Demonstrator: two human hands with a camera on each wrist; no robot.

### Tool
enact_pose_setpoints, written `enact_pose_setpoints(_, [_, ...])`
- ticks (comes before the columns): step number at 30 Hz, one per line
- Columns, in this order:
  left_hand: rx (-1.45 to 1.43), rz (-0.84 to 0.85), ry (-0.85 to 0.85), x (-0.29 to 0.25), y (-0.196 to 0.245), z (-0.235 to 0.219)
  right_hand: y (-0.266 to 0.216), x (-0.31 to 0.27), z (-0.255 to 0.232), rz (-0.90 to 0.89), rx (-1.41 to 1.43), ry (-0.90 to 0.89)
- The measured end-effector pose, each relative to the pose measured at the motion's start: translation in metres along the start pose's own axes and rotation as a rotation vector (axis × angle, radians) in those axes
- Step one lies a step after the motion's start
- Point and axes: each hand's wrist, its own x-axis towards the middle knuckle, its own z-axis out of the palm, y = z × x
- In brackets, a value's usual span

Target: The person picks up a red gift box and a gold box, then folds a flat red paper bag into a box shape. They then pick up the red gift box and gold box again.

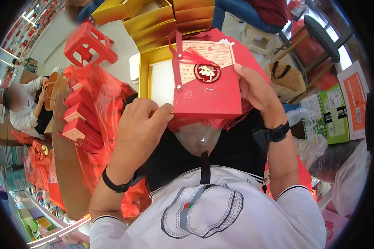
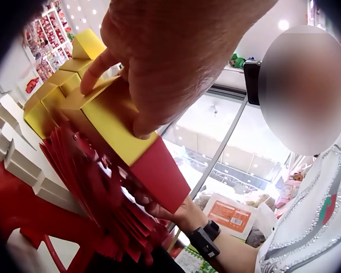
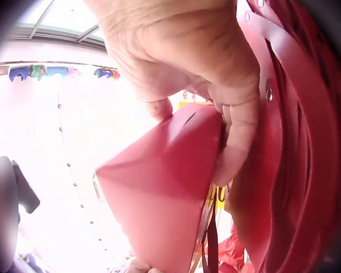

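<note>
Bright overhead light, ceiling lamp (image 2: 283, 24) glaring — right wrist view's background washed out — head view fisheye-curved, edges black.

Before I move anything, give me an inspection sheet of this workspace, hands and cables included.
Surface: brown tabletop on the person's left; the work is held above the lap.
Job's things: gold box, white inside, partly covered by a red cover with strap and tassel; layered red pieces beneath.
Clutter: red boxes and red plastic at left; more gold boxes ahead; paper bag at right.
Left hand: grips the gold box.
Right hand: holds the red cover.
Cables: nothing seen.
Surroundings: red stool; another person at left.
</note>
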Motion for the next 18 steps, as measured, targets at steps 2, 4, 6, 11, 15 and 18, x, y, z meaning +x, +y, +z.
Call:
enact_pose_setpoints(2, [-0.038,-0.026,-0.022,-0.002,-0.001,0.001,0.001,0.0,0.013,-0.02,-0.05,-0.009])
enact_pose_setpoints(4, [-0.14,-0.038,0.09,-0.006,-0.001,-0.002,0.011,0.005,0.0,-0.062,-0.021,0.035])
enact_pose_setpoints(6, [-0.104,-0.009,0.21,-0.012,-0.014,-0.005,0.011,0.008,0.004,-0.105,-0.019,0.074])
enact_pose_setpoints(11, [-0.762,-0.519,0.197,-0.045,-0.032,0.004,0.006,-0.004,0.041,-0.095,-0.133,-0.071])
enact_pose_setpoints(15, [-1.117,-0.718,0.245,-0.07,-0.02,0.001,0.019,-0.005,0.082,-0.032,-0.228,-0.133])
enact_pose_setpoints(18, [-0.899,-0.55,0.2,-0.086,-0.022,0.004,0.04,-0.004,0.108,0.06,-0.303,-0.225])
